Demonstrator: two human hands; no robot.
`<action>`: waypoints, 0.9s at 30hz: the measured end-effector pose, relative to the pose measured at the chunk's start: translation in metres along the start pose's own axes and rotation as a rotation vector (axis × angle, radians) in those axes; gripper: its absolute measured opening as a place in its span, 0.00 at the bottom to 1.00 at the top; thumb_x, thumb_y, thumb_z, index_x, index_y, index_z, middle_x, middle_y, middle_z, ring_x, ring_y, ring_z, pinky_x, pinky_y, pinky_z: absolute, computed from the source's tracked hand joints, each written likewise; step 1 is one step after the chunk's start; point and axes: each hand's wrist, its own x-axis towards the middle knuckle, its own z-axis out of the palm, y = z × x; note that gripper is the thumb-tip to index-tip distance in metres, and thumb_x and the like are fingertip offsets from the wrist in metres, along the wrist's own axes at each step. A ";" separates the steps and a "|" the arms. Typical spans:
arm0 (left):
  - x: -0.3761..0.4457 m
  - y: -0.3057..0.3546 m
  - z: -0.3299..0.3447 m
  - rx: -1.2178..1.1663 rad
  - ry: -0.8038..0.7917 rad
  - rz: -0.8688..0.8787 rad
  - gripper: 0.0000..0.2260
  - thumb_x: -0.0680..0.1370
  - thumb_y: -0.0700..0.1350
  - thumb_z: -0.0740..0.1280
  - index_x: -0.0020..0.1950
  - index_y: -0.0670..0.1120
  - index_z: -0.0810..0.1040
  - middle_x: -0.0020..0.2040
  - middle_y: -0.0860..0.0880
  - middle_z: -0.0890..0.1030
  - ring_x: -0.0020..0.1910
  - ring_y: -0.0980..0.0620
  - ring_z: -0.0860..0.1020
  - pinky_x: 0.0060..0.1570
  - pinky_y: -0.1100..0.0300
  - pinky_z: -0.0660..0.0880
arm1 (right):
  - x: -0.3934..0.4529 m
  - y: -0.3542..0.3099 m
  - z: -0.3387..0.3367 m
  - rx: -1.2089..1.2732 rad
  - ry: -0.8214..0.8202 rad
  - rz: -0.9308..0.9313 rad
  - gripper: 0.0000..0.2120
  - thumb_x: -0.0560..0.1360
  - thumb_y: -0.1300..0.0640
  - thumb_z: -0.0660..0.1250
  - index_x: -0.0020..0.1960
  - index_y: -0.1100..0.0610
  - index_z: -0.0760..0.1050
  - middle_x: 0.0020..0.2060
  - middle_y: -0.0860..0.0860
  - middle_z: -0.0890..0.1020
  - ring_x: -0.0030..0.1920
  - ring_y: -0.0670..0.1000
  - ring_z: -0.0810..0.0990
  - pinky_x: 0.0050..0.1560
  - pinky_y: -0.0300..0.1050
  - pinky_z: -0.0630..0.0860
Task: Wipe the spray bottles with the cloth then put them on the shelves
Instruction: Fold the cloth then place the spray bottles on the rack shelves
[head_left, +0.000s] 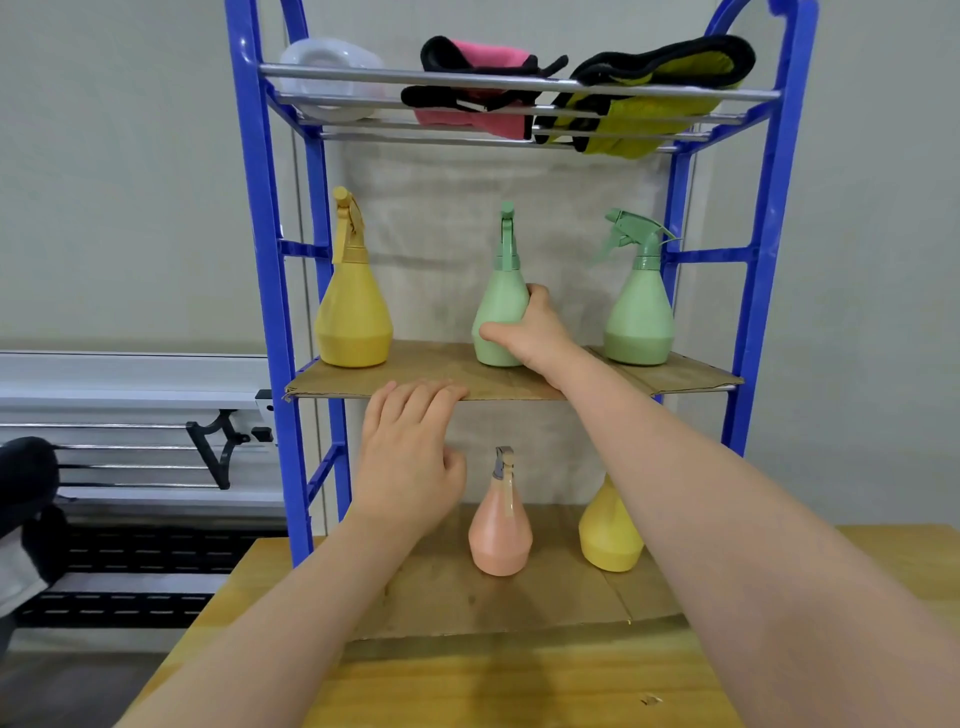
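Note:
A blue rack holds a cardboard middle shelf. On it stand a yellow spray bottle at the left, a green spray bottle in the middle and another green bottle at the right. My right hand grips the middle green bottle at its lower body as it stands upright on the shelf. My left hand rests its fingertips on the front edge of that shelf. On the lower cardboard stand a pink spray bottle and a yellow one, partly hidden by my right forearm.
The top wire shelf carries a white container, a pink cloth and a yellow-green cloth, both edged in black. The rack stands on a wooden table. A white rail unit runs along the wall at the left.

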 end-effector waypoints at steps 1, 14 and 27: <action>0.000 0.000 0.000 -0.001 0.002 0.002 0.26 0.66 0.39 0.65 0.64 0.49 0.74 0.61 0.51 0.78 0.62 0.48 0.72 0.72 0.48 0.60 | -0.001 -0.001 0.000 0.009 -0.002 -0.002 0.37 0.68 0.52 0.74 0.71 0.55 0.60 0.58 0.51 0.75 0.58 0.54 0.76 0.58 0.49 0.75; 0.001 0.002 -0.006 -0.018 -0.017 -0.011 0.26 0.66 0.38 0.67 0.64 0.48 0.74 0.61 0.51 0.78 0.62 0.49 0.72 0.72 0.48 0.61 | -0.005 -0.008 -0.005 0.058 -0.006 0.029 0.49 0.61 0.45 0.73 0.76 0.54 0.54 0.69 0.53 0.69 0.68 0.55 0.69 0.68 0.55 0.69; 0.020 0.016 -0.011 -0.042 -0.079 -0.100 0.20 0.71 0.41 0.66 0.63 0.49 0.76 0.56 0.50 0.79 0.59 0.47 0.73 0.68 0.51 0.62 | -0.048 0.025 -0.076 0.084 0.377 -0.184 0.14 0.72 0.69 0.60 0.53 0.55 0.70 0.41 0.47 0.72 0.38 0.45 0.70 0.41 0.31 0.69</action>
